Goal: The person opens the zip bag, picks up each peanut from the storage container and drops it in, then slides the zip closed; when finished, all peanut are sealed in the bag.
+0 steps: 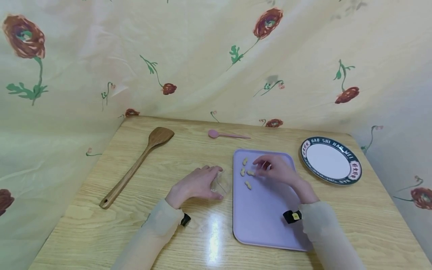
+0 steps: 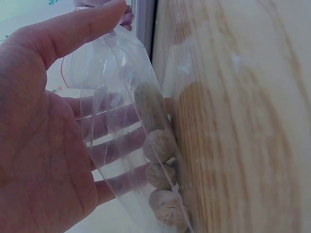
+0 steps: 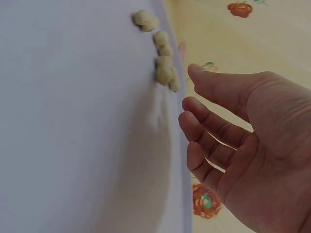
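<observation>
My left hand (image 1: 199, 183) curves around a clear plastic bag (image 1: 221, 183) on the table, left of the purple tray (image 1: 260, 221). In the left wrist view the thumb reaches over the bag's top edge and the fingers lie behind it. Several peanuts (image 2: 159, 145) show through the plastic, low in the bag. My right hand (image 1: 278, 170) hovers over the tray's upper part, its fingers loosely bent and nothing between them. Close to its fingertips lies a peanut (image 1: 250, 173), among several unshelled peanuts (image 3: 164, 70) on the tray's left side.
A wooden spatula (image 1: 135, 165) lies slantwise at the left of the table. Behind the tray is a small pink spoon (image 1: 229, 135). A white plate with a dark lettered rim (image 1: 308, 165) stands at the right. Flowered cloth (image 1: 195, 48) hangs behind the table.
</observation>
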A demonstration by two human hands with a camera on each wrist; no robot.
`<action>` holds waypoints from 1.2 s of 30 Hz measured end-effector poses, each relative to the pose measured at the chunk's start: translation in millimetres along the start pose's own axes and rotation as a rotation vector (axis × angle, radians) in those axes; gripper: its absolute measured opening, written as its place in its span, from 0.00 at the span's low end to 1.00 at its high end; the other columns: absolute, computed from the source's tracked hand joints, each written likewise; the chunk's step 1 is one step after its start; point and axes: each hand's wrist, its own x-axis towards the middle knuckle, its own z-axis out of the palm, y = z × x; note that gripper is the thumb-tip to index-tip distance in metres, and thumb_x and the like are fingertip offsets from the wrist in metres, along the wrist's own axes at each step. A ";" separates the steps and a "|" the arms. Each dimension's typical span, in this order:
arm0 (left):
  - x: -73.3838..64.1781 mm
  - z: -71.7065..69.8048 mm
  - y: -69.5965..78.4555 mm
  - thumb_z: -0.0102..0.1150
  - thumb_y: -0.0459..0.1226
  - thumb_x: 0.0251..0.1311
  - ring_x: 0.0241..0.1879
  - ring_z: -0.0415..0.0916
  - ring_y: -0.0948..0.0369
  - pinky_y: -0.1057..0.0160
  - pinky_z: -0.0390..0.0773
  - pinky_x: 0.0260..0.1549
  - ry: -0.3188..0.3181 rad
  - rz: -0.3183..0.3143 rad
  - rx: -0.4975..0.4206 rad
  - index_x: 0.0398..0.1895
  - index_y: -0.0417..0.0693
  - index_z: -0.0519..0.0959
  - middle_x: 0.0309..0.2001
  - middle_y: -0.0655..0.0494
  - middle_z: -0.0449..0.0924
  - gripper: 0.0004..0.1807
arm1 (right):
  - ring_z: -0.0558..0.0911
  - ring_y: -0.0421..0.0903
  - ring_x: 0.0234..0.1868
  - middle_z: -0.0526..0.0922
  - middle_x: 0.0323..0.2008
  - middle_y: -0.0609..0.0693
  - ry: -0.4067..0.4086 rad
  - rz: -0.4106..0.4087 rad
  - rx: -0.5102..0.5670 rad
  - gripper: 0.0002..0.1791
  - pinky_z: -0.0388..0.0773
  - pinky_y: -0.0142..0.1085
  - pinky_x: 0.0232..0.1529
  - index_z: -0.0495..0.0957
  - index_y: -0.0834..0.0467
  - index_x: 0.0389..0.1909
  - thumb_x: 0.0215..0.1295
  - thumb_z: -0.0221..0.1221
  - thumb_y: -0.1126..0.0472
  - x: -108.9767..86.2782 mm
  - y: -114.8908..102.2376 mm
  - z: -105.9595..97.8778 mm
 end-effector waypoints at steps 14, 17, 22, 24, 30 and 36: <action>-0.7 -0.1 -0.3 0.69 0.57 0.53 0.62 0.69 0.52 0.50 0.68 0.61 0.000 0.008 -0.008 0.72 0.47 0.64 0.64 0.53 0.73 0.46 | 0.76 0.44 0.34 0.81 0.32 0.48 -0.044 0.021 -0.007 0.10 0.75 0.36 0.37 0.85 0.63 0.43 0.59 0.68 0.68 4.9 0.5 18.5; -0.7 -0.1 -0.4 0.69 0.57 0.53 0.62 0.68 0.52 0.49 0.68 0.61 0.001 0.006 -0.008 0.72 0.47 0.64 0.64 0.53 0.73 0.46 | 0.75 0.43 0.32 0.80 0.31 0.47 -0.042 0.013 -0.011 0.09 0.74 0.35 0.35 0.85 0.63 0.41 0.60 0.68 0.69 5.8 0.5 19.8; -0.8 -0.2 -0.5 0.69 0.57 0.53 0.63 0.68 0.52 0.49 0.68 0.61 -0.002 0.000 -0.009 0.72 0.48 0.63 0.64 0.53 0.73 0.46 | 0.75 0.43 0.32 0.80 0.30 0.46 -0.041 0.009 -0.016 0.08 0.73 0.35 0.35 0.85 0.62 0.40 0.59 0.67 0.70 6.1 -0.2 21.5; -0.8 -0.3 -0.3 0.69 0.57 0.53 0.63 0.68 0.52 0.49 0.68 0.61 -0.002 0.000 -0.005 0.72 0.48 0.63 0.64 0.53 0.73 0.46 | 0.75 0.43 0.32 0.80 0.31 0.46 -0.038 0.008 -0.017 0.08 0.74 0.35 0.35 0.85 0.62 0.40 0.59 0.67 0.70 5.6 -0.5 21.7; -0.8 0.0 0.2 0.69 0.57 0.54 0.63 0.69 0.52 0.49 0.68 0.61 -0.002 0.003 0.002 0.72 0.48 0.63 0.64 0.52 0.73 0.46 | 0.76 0.44 0.34 0.81 0.32 0.47 -0.027 0.035 0.001 0.08 0.75 0.37 0.37 0.86 0.61 0.41 0.61 0.66 0.70 3.0 -3.6 19.3; -1.3 -0.9 1.1 0.69 0.57 0.54 0.62 0.68 0.53 0.50 0.68 0.61 -0.008 -0.003 -0.003 0.73 0.48 0.63 0.64 0.53 0.73 0.47 | 0.77 0.46 0.33 0.81 0.31 0.48 0.007 0.044 -0.009 0.10 0.76 0.37 0.35 0.85 0.62 0.42 0.60 0.65 0.72 1.4 -10.4 12.1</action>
